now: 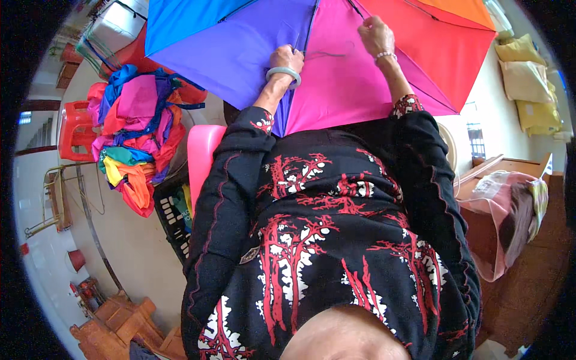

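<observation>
Head view: the open rainbow umbrella (324, 54) lies spread before the person. Left hand (287, 59) is clenched on the seam between purple and pink panels; right hand (375, 35) pinches the pink cloth beside a loose thread (336, 53). Keeping the cloth taut between both hands looks wise. Bundled coloured canopies (138, 129) lie left.

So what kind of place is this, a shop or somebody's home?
Probably a small home workshop where umbrellas are sewn. Both hands, left hand and right hand, work on an open multicoloured umbrella canopy; a heap of bright fabric sits beside a red plastic stool, with wooden furniture on the pale floor.
</observation>
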`<state>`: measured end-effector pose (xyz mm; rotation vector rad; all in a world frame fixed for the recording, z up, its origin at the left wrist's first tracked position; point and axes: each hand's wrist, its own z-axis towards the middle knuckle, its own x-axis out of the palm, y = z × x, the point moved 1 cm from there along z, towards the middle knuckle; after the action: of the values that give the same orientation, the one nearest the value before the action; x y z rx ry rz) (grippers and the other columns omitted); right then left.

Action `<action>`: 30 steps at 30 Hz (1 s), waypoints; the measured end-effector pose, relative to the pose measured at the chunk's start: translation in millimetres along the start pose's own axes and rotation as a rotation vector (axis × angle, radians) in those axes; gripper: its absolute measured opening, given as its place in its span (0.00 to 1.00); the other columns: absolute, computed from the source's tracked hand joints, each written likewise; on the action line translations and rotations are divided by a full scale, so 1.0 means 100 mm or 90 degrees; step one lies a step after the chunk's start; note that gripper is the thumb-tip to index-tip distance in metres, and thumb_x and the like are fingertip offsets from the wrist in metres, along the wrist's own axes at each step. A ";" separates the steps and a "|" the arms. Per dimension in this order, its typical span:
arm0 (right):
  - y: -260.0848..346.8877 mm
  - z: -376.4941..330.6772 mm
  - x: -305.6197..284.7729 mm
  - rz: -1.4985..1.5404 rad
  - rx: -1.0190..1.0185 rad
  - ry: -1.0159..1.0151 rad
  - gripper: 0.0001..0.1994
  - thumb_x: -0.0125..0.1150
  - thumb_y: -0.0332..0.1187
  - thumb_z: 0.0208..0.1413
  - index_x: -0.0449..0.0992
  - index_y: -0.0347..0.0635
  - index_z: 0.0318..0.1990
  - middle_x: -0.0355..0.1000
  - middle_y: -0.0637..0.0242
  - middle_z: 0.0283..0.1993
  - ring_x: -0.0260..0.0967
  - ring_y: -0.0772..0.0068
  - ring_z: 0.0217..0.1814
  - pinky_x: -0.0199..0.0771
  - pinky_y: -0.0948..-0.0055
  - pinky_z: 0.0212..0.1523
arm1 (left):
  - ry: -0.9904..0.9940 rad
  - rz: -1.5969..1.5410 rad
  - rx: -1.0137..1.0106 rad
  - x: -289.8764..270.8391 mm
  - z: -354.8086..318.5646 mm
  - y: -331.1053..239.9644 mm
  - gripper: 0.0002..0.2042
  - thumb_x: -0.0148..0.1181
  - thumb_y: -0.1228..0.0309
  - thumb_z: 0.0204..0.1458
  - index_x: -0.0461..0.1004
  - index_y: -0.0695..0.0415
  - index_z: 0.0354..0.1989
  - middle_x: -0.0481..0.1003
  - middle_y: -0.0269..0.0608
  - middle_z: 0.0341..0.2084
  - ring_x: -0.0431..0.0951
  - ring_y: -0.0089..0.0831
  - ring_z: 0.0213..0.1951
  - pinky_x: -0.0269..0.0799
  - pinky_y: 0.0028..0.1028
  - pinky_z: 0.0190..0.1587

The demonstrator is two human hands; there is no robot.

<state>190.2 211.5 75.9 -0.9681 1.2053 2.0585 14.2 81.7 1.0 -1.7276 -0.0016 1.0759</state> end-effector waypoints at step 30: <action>-0.23 0.30 -0.20 -0.260 -0.050 0.145 0.11 0.47 0.36 0.45 0.71 0.41 0.32 0.70 0.52 0.34 0.68 0.54 0.37 0.69 0.61 0.35 | 0.009 0.000 0.004 0.06 0.11 0.16 0.12 0.49 0.65 0.40 0.73 0.62 0.25 0.72 0.56 0.27 0.73 0.46 0.32 0.69 0.36 0.36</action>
<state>210.4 246.5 90.9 -1.3887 0.9423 1.7152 3.0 86.3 -15.5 -1.7302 0.0102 1.0621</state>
